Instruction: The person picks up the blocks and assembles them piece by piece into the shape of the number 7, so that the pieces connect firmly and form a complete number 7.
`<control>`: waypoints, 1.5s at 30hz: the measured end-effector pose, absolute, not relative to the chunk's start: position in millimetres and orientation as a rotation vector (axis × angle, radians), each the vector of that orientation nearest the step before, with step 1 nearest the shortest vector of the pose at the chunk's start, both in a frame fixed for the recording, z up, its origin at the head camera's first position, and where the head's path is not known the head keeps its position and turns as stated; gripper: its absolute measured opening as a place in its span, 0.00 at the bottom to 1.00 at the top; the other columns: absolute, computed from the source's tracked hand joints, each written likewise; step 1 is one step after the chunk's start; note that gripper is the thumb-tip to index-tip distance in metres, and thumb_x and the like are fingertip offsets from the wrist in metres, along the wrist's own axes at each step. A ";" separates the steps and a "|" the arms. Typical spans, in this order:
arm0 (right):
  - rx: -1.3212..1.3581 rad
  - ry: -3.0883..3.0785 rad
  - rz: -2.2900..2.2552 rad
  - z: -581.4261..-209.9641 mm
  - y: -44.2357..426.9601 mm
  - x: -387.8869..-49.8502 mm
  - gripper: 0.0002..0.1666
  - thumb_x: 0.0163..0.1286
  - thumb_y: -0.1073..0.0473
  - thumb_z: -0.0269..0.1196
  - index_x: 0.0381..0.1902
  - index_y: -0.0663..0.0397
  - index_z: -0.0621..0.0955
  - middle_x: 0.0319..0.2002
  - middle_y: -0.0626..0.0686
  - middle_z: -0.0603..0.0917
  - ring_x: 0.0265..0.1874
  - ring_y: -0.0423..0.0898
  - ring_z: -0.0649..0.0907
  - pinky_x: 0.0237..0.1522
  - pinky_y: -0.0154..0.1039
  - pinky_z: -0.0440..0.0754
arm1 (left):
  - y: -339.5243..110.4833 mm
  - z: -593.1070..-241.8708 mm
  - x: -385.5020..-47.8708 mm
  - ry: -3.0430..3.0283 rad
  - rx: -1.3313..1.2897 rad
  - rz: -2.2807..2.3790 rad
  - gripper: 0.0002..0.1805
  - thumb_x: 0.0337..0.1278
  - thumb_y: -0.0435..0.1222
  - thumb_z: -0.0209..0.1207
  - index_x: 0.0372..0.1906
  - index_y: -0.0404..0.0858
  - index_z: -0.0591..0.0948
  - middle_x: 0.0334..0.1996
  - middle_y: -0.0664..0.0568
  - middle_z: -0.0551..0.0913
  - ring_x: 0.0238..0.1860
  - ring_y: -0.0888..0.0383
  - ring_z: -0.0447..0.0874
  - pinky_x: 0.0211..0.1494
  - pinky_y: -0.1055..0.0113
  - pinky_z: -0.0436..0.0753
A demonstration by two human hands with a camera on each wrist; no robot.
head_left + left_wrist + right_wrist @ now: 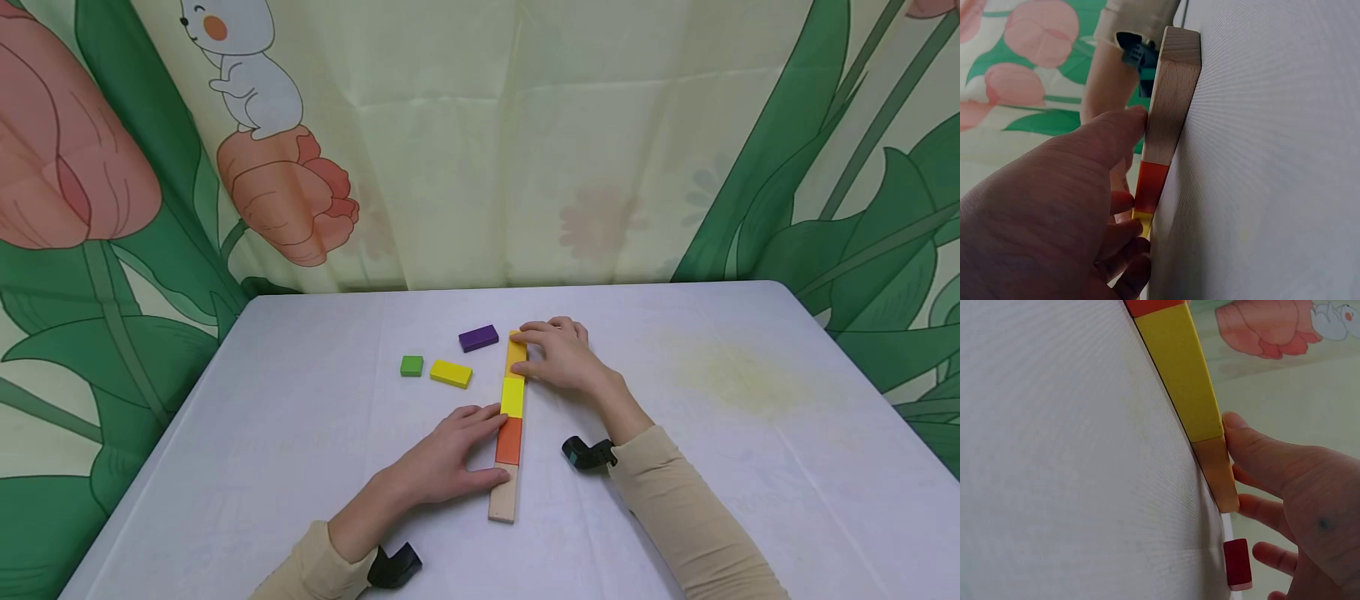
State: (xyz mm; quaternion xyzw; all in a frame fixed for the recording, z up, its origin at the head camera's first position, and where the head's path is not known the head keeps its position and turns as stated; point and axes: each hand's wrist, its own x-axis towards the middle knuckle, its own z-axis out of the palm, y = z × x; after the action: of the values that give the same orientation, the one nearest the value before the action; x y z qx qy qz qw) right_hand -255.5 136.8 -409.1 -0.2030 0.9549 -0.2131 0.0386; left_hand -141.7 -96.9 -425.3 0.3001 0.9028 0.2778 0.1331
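Observation:
A straight row of blocks lies end to end on the table. From near to far it holds a plain wooden block (503,496), an orange block (508,442), a yellow block (512,398) and a light orange block (1216,475). My left hand (447,458) rests along the row's left side, its thumb touching the wooden block and its fingertips near the orange-yellow joint. At the far end, my right hand (558,354) touches the light orange block with spread thumb and fingers. Beside those fingers, a dark red block (1237,564) shows in the right wrist view.
Left of the row's far half lie a purple block (478,338), a loose yellow block (451,373) and a small green block (412,366). A white cloth covers the table (750,467). Behind it hangs a printed curtain (465,167).

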 end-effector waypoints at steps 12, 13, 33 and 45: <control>-0.621 2.931 -0.654 -409.1 136.8 -254.1 0.35 0.66 0.41 0.69 0.68 0.46 0.79 0.69 0.54 0.74 0.69 0.63 0.59 0.69 0.64 0.47 | -98.0 -425.9 -141.9 2.611 0.941 0.800 0.39 0.64 0.55 0.63 0.77 0.49 0.67 0.76 0.62 0.61 0.76 0.52 0.56 0.73 0.49 0.64; -0.620 2.931 -0.653 -409.4 136.9 -254.1 0.35 0.66 0.41 0.69 0.68 0.46 0.79 0.69 0.54 0.74 0.69 0.63 0.59 0.69 0.64 0.47 | -98.1 -426.1 -141.9 2.610 0.941 0.797 0.39 0.64 0.56 0.62 0.77 0.49 0.67 0.76 0.62 0.61 0.76 0.52 0.56 0.73 0.49 0.63; -0.619 2.924 -0.654 -408.7 135.6 -252.5 0.35 0.67 0.42 0.68 0.69 0.47 0.78 0.69 0.55 0.73 0.67 0.62 0.61 0.68 0.63 0.50 | -97.9 -425.4 -143.9 2.590 0.940 0.773 0.40 0.65 0.58 0.60 0.78 0.48 0.65 0.77 0.60 0.60 0.76 0.55 0.57 0.74 0.49 0.63; -0.602 2.919 -0.642 -409.6 135.3 -252.7 0.35 0.67 0.42 0.68 0.69 0.46 0.78 0.70 0.54 0.72 0.67 0.63 0.60 0.66 0.63 0.52 | -97.8 -426.4 -143.2 2.577 0.925 0.809 0.40 0.65 0.57 0.61 0.77 0.48 0.66 0.77 0.61 0.60 0.76 0.55 0.57 0.74 0.48 0.63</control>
State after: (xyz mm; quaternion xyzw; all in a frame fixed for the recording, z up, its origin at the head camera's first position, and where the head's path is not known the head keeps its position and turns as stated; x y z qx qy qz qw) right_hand -252.7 135.3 -409.6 -0.1972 0.9565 -0.2102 0.0462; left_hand -143.2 -97.8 -426.4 0.3207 0.8934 0.2806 0.1427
